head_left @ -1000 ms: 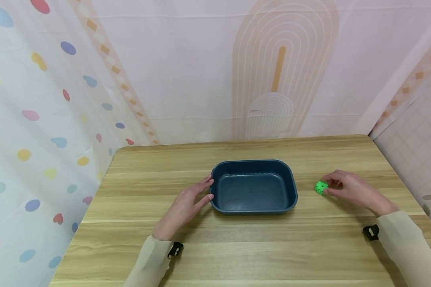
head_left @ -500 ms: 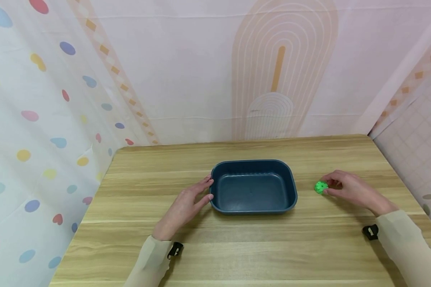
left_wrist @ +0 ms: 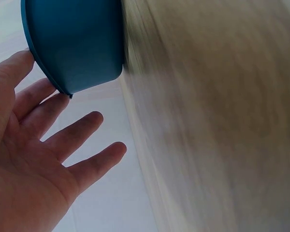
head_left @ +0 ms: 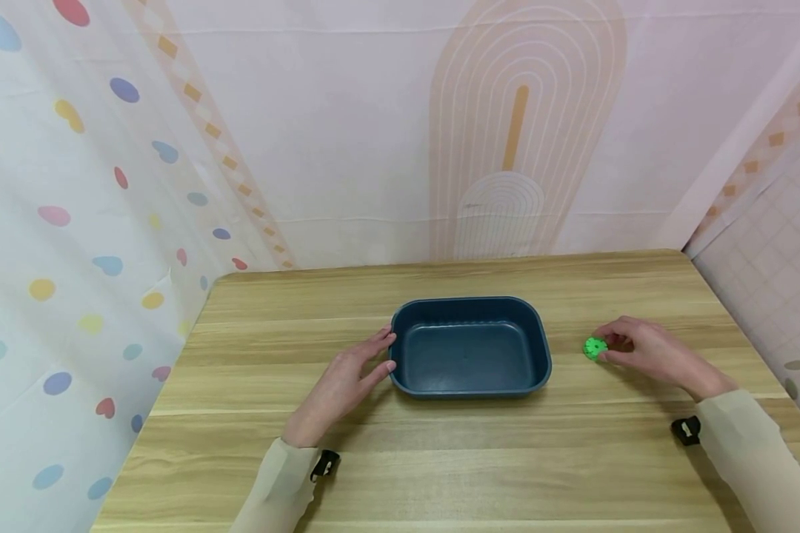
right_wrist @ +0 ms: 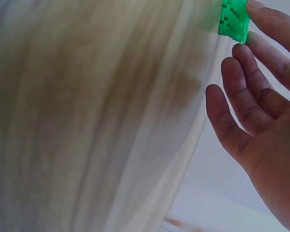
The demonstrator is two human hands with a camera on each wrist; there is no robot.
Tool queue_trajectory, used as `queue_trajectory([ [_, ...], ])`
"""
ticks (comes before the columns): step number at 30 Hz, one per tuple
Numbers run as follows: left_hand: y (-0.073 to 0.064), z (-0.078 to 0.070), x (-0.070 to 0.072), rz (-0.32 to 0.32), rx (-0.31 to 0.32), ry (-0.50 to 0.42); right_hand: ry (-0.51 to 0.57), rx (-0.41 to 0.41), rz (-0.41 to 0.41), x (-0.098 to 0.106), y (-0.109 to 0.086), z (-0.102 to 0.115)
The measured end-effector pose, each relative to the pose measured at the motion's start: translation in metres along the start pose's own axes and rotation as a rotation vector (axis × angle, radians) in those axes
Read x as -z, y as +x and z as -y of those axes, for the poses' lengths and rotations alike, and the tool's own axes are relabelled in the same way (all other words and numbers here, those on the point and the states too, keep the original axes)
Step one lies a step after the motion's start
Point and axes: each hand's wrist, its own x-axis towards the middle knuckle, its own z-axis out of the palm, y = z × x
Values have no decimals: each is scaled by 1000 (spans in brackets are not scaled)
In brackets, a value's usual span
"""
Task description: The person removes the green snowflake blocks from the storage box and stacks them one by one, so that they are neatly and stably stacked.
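A dark blue rectangular bin point(head_left: 467, 355) sits in the middle of the wooden table in the head view; nothing shows inside it. My left hand point(head_left: 347, 377) touches the bin's left rim with thumb and fingertips, its fingers mostly straight. In the left wrist view, two of the left fingers point(left_wrist: 82, 133) extend free of the bin wall point(left_wrist: 77, 43). To the right of the bin, my right hand point(head_left: 647, 352) pinches a small stack of bright green notched plastic discs point(head_left: 595, 348) between thumb and forefinger. Layers of the stack show in the right wrist view, where its top is cut off.
The light wood-grain table point(head_left: 480, 466) extends around the bin on all sides. A patterned curtain point(head_left: 347, 133) hangs behind its back edge, and a dotted one point(head_left: 73, 296) hangs at the left.
The green stack tilts or turns very slightly in the right hand, staying in about the same place. The left hand and the bin have not moved.
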Motion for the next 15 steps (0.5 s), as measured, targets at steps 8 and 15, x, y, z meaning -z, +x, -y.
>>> queue_trajectory([
  [8,0,0,0,-2,-5,7,7,-7,6,0,0,0],
  [15,0,1,-1,-12,-16,19,19,-11,14,0,-1,1],
])
